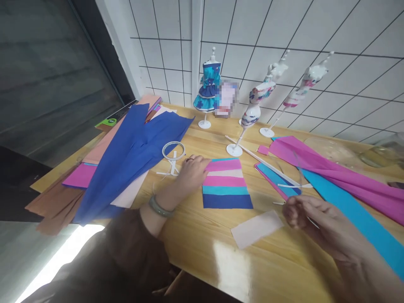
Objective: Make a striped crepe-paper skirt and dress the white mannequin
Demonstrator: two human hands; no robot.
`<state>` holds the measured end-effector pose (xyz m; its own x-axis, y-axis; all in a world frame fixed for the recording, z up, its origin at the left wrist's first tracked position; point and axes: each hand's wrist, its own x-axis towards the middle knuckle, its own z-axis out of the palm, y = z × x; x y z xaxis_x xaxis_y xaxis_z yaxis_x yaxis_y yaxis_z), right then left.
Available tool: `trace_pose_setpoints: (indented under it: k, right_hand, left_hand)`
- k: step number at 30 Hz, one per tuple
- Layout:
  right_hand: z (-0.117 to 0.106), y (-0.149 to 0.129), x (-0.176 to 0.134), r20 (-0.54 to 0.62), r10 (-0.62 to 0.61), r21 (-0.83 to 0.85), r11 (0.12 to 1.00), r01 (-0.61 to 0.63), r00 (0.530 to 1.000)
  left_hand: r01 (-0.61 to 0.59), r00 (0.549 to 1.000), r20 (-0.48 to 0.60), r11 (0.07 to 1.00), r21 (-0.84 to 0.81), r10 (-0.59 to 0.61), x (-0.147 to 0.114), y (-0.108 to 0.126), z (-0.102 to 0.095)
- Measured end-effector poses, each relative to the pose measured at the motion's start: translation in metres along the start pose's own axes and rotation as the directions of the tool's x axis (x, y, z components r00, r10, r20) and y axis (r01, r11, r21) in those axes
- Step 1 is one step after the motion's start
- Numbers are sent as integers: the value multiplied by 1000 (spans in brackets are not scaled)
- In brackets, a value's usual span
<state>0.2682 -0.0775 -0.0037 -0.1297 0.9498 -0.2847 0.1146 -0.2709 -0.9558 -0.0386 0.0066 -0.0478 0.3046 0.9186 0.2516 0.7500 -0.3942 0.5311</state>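
Observation:
My left hand [193, 173] rests at the left edge of a striped panel [224, 181] in pink, white, turquoise and dark blue bands; its fingers lie loosely on the table and panel edge. Further right, my right hand [315, 216] is raised with its fingers pinched on a thin white strip [312, 222], which shows inside the palm. A pale pink rectangle [257, 229] lies between the panel and this hand. Just beyond my left hand are a roll of tape [164, 150] and several short white strips [173, 165].
Along the wall stand a small dress form in a blue ruffled dress [206, 90] and two wrapped forms [252, 111]. Dark blue crepe sheets [126, 151] cover the left side. Pink [331, 172] and turquoise [356, 219] sheets lie right, near a tape measure-like green item [110, 122] opposite.

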Motion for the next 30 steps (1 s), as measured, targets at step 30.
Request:
trace_pose_setpoints:
  k: [30]
  right_hand:
    - [24,2,-9,258,75,-216,976,-19,963]
  left_hand:
    - [194,861,20,291,-937,-508,19,8,-15]
